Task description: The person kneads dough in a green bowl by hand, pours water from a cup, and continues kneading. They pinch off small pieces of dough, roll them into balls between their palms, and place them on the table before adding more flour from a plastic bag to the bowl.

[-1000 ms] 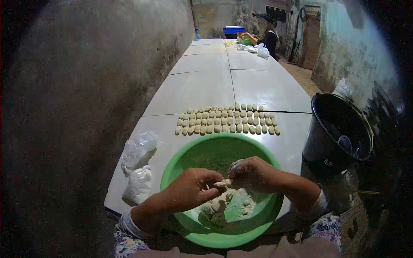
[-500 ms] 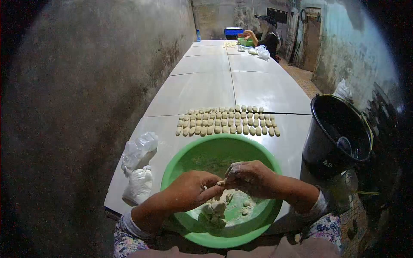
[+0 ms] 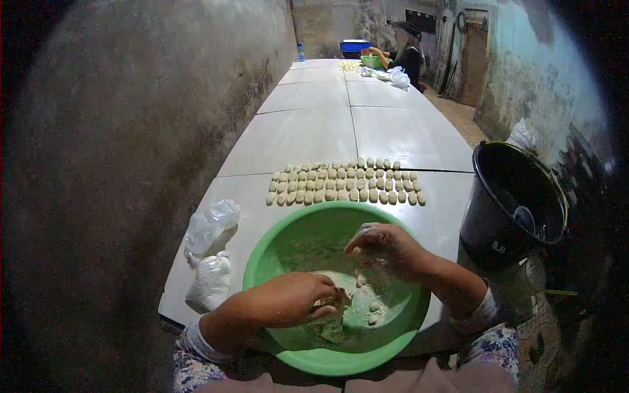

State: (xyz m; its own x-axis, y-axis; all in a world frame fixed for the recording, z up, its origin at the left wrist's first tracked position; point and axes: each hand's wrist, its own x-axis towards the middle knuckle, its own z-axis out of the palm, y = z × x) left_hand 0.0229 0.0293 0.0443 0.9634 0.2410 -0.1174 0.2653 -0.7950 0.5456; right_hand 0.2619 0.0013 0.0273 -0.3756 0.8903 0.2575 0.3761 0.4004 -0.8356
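Note:
A wide green basin stands in front of me with floury dough in it. Low on its left side my left hand has its fingers curled around part of a pale dough lump, partly hidden beneath it. Above the basin's right side hangs my right hand, dusted with flour, fingers bent and somewhat apart, with no dough visible in them. Just below those fingers is a small dough piece. More dough bits lie on the floury bottom. Past the rim, several rows of small oval dough pieces sit on the table.
On the left lie a crumpled plastic bag and a bag of white powder. A black bucket stands at the right. At the far end of the white table, another person works over a green basin.
My hands have moved apart from their pinch over the basin. The left lowered to the dough lump; the right rose slightly to the right. The far person's hands lowered to their basin.

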